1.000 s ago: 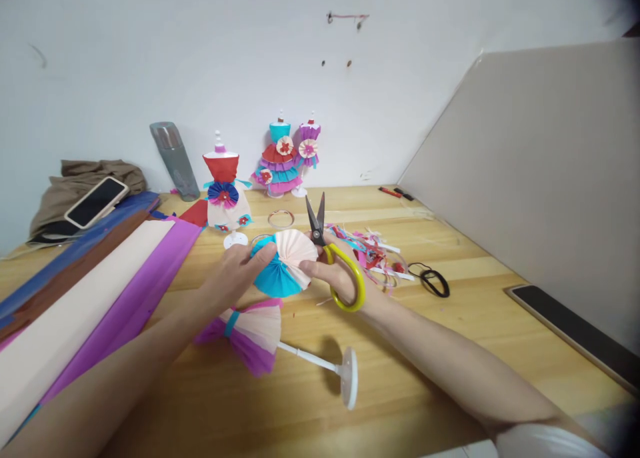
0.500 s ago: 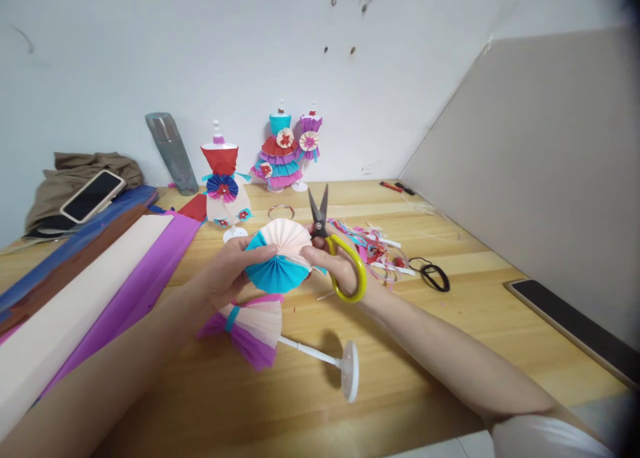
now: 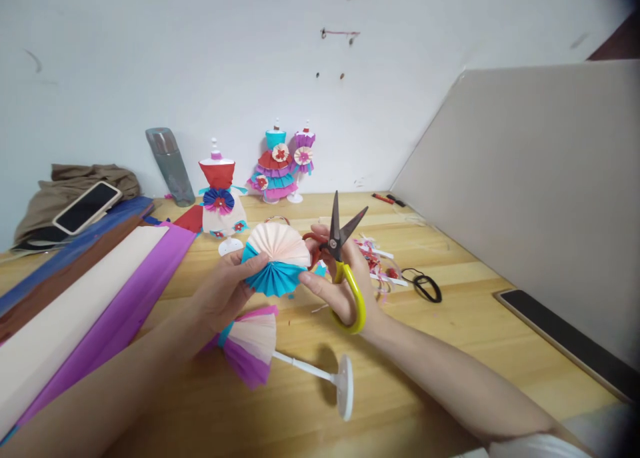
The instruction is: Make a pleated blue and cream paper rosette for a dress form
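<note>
A round pleated paper rosette point(image 3: 277, 245), cream above and turquoise below, is pinched at its left side by my left hand point(image 3: 233, 278). My right hand point(image 3: 345, 278) has a pair of scissors point(image 3: 350, 271) hooked on it, the yellow handle around the thumb side, a red handle partly hidden, and the blades spread and pointing up. The right thumb tip lies close by the rosette's right edge; whether it touches cannot be told. Below my hands a small dress-form stand point(image 3: 305, 368) in a purple and cream paper dress point(image 3: 250, 348) lies on its side.
Strips of coloured crepe paper point(image 3: 95, 305) lie at the left, near a phone point(image 3: 87, 208) and a bottle point(image 3: 173, 168). Dressed mini forms point(image 3: 220, 198) stand by the wall. Paper scraps point(image 3: 377, 258), a black hair tie point(image 3: 427, 288) and another phone point(image 3: 565, 341) are at the right.
My right hand has drawn back slightly to the right from the rosette, and the scissors have turned with their blades wider apart. Small turquoise scraps now show beside the rosette. The view has tilted up.
</note>
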Demonstrator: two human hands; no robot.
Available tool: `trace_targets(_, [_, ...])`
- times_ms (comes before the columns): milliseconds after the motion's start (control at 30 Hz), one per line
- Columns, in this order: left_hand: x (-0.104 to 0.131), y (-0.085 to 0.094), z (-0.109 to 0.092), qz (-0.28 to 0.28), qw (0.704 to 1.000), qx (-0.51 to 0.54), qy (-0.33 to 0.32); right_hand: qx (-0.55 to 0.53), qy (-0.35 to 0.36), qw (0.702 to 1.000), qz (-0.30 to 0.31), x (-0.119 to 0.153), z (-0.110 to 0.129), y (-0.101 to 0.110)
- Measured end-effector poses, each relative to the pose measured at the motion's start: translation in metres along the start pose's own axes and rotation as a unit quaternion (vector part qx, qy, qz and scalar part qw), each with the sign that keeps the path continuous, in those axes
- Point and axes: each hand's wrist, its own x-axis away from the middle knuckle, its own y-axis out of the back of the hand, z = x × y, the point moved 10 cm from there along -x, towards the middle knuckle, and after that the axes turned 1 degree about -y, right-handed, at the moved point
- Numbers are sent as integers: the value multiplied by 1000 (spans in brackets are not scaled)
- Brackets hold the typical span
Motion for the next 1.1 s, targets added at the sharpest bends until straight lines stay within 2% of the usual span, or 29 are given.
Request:
trace_targets(200, [4,-6,12,19,999,-14,38,46,-34,998,-14,-1,-1,5])
trace_targets(500, [3,-18,3,79,995,-53,-9,87,-15,996,-14,0,1,8])
trace_targets(567, [5,-18,2,72,995,-59,-23,101,-5,995,-9,1,3,6])
trace_targets(667, [7,-12,2,28,996,-76,-31,112,-1,994,-4,2,4,3])
trace_targets(767, [6,-10,2,13,996,-85,-36,95,-12,995,-2,1,4,2])
trace_targets(1000, [4,-16,3,67,996,-55,-12,4,-70,997,28,-3,-2,-1])
trace_targets(1100, [3,-13,2,52,997,-44,-18,8,-49,998,47,-2,3,-5])
